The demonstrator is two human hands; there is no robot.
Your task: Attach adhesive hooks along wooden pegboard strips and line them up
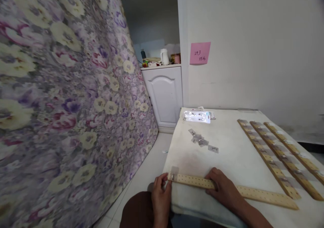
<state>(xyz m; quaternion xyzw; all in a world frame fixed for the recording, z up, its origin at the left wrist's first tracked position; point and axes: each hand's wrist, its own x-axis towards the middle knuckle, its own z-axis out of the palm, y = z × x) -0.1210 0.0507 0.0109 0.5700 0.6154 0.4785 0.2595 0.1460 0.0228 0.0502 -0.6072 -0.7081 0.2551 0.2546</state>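
Observation:
A long pale wooden strip with rows of small holes (265, 195) lies along the near edge of the white table. My right hand (222, 187) is closed over the strip's middle, thumb on the near side and fingers on the far side. At its left end, my left hand (161, 196) has its thumb and fingers bent around the tip. Beside those fingers, a small clear packet with a metal piece (174, 174) sits on the strip. Farther back lie several similar clear packets (199, 140), partly overlapping, and one apart from them (213, 149).
Three wooden strips bearing clear packets (268, 157) lie side by side at the right. A clear blister pack (196, 116) rests near the table's back edge. A floral curtain (83, 103) hangs at the left. Behind stand a white cabinet (165, 96) and a wall with a pink note (199, 53).

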